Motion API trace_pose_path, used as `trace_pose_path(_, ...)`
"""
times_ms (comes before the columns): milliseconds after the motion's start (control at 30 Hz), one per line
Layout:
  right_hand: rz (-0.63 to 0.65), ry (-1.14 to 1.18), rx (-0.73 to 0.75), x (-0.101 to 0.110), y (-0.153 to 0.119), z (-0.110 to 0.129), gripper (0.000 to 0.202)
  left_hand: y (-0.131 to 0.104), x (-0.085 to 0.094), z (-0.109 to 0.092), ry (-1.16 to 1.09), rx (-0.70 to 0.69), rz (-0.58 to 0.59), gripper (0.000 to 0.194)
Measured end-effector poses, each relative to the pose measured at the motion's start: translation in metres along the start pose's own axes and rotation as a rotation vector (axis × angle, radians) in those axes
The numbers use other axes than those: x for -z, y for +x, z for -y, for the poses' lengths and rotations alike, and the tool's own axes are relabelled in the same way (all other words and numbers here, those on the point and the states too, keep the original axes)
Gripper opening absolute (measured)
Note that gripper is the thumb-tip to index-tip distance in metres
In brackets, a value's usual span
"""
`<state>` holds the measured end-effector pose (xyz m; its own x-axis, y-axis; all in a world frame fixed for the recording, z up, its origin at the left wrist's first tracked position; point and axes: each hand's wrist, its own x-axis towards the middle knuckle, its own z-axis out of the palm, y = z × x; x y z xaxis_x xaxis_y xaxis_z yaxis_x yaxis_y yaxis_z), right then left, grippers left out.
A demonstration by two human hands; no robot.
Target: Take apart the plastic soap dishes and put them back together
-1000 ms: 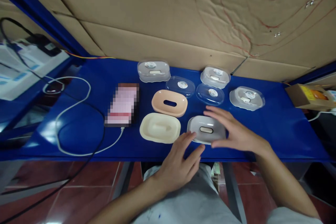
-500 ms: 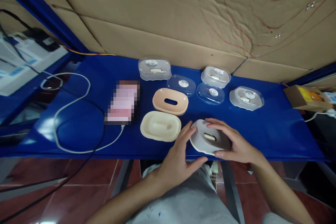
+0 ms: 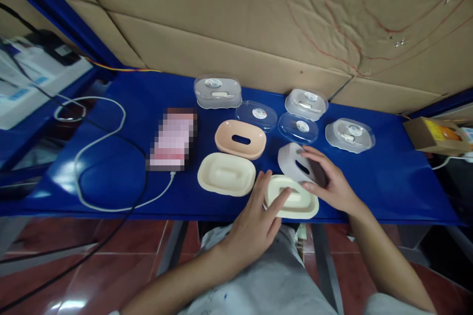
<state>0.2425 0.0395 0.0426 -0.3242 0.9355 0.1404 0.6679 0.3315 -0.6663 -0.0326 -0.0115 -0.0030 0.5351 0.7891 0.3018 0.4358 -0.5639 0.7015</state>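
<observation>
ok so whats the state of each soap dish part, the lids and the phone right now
grey drainer tray: lifted, tilted on edge, in right hand
cream base: flat at table edge, uncovered, left hand fingers on it
second cream base: flat, open, empty
peach drainer tray: flat on table, untouched
two clear lids: loose, lying alone
three lidded dishes: closed
phone: cable plugged in

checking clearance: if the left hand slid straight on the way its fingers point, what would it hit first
Probably the grey tray held tilted by the right hand; the left hand already rests on the cream dish, fingers pointing up-right. Depth is unclear.
</observation>
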Motion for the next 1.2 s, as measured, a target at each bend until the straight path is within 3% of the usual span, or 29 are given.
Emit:
trace_pose_path(233, 0.116, -0.376, 0.113, 0.008, 0.04, 0.0, 0.055, -0.002, 0.004, -0.002, 0.056, -0.11, 0.131, 0.059)
trace_pose_path(367, 0.139, -0.422, 0.121, 0.008, 0.041, 0.01, 0.052, 0.0, 0.013, -0.006, 0.091, -0.124, 0.124, 0.051)
trace_pose_path(467, 0.098, -0.369, 0.188, 0.0, 0.037, 0.033, 0.046, -0.006, 0.03, -0.009, 0.016, -0.123, 0.098, 0.044)
trace_pose_path(667, 0.25, -0.368, 0.501, -0.048, 0.048, 0.084, 0.033, -0.04, 0.07, 0.005, -0.128, 0.058, -0.236, 0.035)
trace_pose_path(800, 0.346, -0.565, 0.589, -0.077, 0.06, 0.093, 0.019, -0.056, 0.076, 0.021, -0.031, 0.289, -0.478, 0.027)
trace_pose_path(900, 0.325, -0.612, 0.638, -0.082, 0.061, 0.092, 0.013, -0.055, 0.073, 0.028, -0.038, 0.423, -0.56, 0.035)
trace_pose_path(967, 0.264, -0.54, 0.62, -0.079, 0.057, 0.093, 0.014, -0.051, 0.07, 0.028, -0.253, 0.452, -0.675, 0.046)
trace_pose_path(1067, 0.171, -0.355, 0.564, -0.069, 0.052, 0.099, 0.017, -0.045, 0.066, 0.021, -0.788, 0.503, -0.824, 0.057)
trace_pose_path(1200, 0.251, -0.236, 0.585, -0.059, 0.052, 0.109, 0.018, -0.038, 0.065, 0.011, -1.477, 0.746, -0.597, 0.061)
